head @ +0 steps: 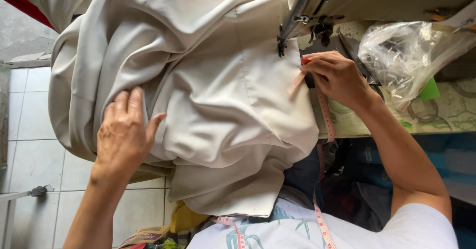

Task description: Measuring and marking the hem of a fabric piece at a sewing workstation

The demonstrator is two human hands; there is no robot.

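Your left hand (123, 132) lies open, palm flat on the bunched pale beige fabric (213, 95) heaped over your lap and the table's near edge. Your right hand (337, 78), fingers curled, pinches the fabric's right edge beside the sewing machine needle (281, 45); pink tape measure (325, 112) hangs below.

Most of the sewing machine (317, 3) is cut off by the top edge, and the needle area is too dark and small to be made out properly. The fingertips of the right hand (337, 78) are tucked behind the pale grey fabric (213, 80), so whatever is pinched there can't be seen, and the pink measuring tape (325, 115) is lost under the cloth and past the bottom edge. What's inside the crinkled plastic bag (409, 55) can't be told through the glare.
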